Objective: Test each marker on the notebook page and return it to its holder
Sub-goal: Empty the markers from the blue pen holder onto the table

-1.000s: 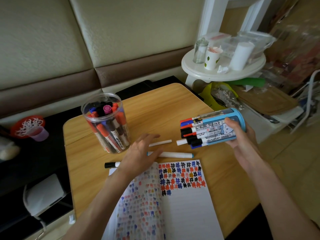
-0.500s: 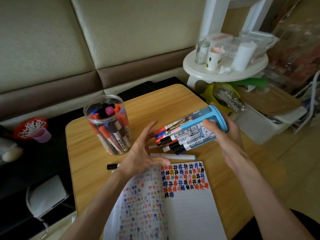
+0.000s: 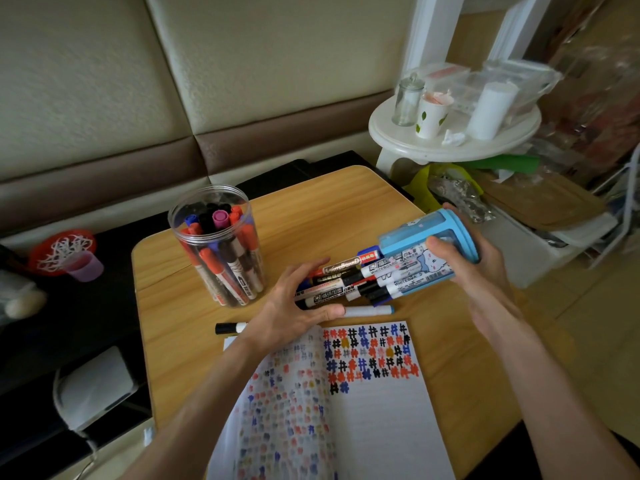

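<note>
Gripping tipped blue marker holder (image 3: 420,239) with right hand (image 3: 485,275); clasping protruding whiteboard markers (image 3: 349,284) between left hand (image 3: 287,306) fingers and thumb, above notebook (image 3: 374,417).

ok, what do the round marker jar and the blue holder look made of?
Round marker jar: clear glossy plastic, likely; markers show through its wall.
Blue holder: plastic, probably; smooth moulded blue rim, low sheen, side partly see-through.
</note>
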The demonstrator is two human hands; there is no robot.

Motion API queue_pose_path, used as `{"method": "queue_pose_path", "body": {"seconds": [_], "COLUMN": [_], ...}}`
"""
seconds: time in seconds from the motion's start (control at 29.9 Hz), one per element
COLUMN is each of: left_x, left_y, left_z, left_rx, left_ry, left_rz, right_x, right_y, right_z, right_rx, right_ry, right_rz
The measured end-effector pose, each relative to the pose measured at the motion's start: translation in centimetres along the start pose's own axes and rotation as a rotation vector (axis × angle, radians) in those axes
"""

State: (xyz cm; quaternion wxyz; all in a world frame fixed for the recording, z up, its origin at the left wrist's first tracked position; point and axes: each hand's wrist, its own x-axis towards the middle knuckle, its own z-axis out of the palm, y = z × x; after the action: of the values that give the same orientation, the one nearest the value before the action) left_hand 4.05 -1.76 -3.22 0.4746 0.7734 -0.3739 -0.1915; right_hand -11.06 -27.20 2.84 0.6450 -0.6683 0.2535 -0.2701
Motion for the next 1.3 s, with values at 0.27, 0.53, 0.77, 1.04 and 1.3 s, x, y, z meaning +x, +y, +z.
{"method": "queue_pose_path", "body": {"seconds": [0.27, 0.53, 0.77, 1.04, 1.3], "left_x": [0.2, 0.2, 0.1, -0.4, -0.1], "left_y": [-0.5, -0.4, -0.3, 0.8, 0.0], "left_z": [0.7, 0.7, 0.6, 0.0, -0.3], "left_rx": [0.301, 0.355, 0.261, -0.029, -0.022], "left_ry": [-0.011, -0.018, -0.018, -0.051, -0.039], "left_rz": [0.002, 0.005, -0.027, 0.008, 0.058], "right_x": [0.6, 0.7, 0.3, -0.2, -0.8], "right_y": [-0.2, -0.5, -0.5, 0.2, 0.7], "right_z": [-3.1, -4.0, -2.4, 1.6, 3.7], "right_rx": [-0.062, -0.015, 0.155, 0.136, 0.155], "right_ry": [0.161, 0.203, 0.111, -0.03, -0.129], "right_rz": [0.01, 0.091, 0.098, 0.115, 0.129]}}
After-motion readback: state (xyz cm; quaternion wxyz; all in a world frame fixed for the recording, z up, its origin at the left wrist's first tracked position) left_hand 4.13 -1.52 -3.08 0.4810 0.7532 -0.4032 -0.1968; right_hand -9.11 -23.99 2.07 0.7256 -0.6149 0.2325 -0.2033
